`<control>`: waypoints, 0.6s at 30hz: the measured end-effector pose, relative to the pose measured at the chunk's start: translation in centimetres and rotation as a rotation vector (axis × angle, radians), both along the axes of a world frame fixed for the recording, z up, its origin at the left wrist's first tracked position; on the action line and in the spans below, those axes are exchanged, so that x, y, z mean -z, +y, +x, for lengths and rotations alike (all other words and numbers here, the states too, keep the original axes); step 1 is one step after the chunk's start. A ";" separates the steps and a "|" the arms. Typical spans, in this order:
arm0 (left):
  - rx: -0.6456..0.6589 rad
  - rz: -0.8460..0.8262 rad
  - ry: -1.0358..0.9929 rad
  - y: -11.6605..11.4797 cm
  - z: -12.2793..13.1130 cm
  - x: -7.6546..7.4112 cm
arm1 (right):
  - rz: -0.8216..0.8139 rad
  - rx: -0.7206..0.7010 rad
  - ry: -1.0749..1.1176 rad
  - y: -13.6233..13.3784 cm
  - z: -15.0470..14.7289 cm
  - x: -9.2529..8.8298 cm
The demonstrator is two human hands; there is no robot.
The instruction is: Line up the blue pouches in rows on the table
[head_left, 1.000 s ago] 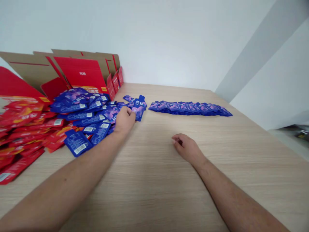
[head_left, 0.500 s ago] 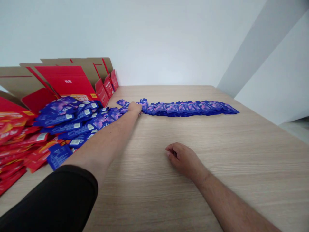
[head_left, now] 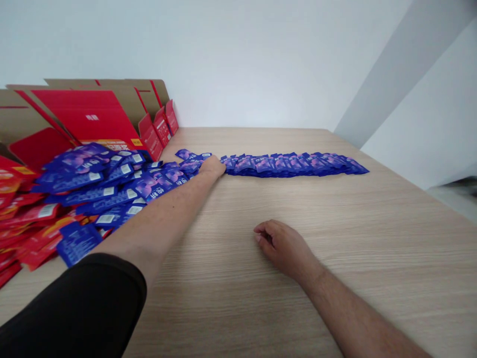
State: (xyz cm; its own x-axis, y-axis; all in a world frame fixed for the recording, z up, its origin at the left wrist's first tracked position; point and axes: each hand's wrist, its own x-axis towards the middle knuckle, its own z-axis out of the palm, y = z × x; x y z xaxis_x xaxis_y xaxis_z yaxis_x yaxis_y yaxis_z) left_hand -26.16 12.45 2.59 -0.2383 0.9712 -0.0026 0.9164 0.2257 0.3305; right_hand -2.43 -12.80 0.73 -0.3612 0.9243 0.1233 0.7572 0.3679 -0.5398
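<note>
My left hand (head_left: pixel 213 167) reaches far across the table to the left end of a long row of overlapping blue sachets (head_left: pixel 290 164). Its fingers look curled down at the row, but the back of the hand hides the fingertips and whatever they may grip. Just left of it, loose blue sachets (head_left: pixel 182 166) merge into a larger blue pile (head_left: pixel 100 174). My right hand (head_left: pixel 279 244) rests on the table in the middle, nearer to me, with loosely curled fingers and thumb close together. Nothing shows in its hollow.
Red-and-brown open cardboard boxes (head_left: pixel 89 117) stand at the back left. Red and orange packets (head_left: pixel 33 228) are heaped at the left edge, beside the blue pile. The wooden table (head_left: pixel 335 238) meets a white wall (head_left: pixel 253 64) at the back.
My left hand has shifted slightly right against the row; a sachet that stuck up beyond it no longer shows there. The boxes and piles sit a little further left in view. My right hand stays put.
</note>
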 end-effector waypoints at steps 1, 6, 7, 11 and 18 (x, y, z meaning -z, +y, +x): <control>0.009 0.003 0.001 -0.2 0.2 0.1 | -0.005 0.001 0.000 0.0 0.0 0.0; 0.026 0.006 -0.010 -0.7 0.4 -0.1 | -0.014 0.000 -0.005 0.0 -0.1 -0.1; 0.026 0.009 -0.010 -0.7 0.4 -0.2 | -0.013 -0.001 -0.008 0.0 0.0 -0.1; 0.036 0.035 -0.002 -0.6 0.6 -0.2 | -0.005 0.000 -0.012 0.0 0.0 -0.1; 0.183 0.060 0.051 -0.7 1.8 0.1 | -0.009 0.002 -0.006 0.0 -0.1 -0.2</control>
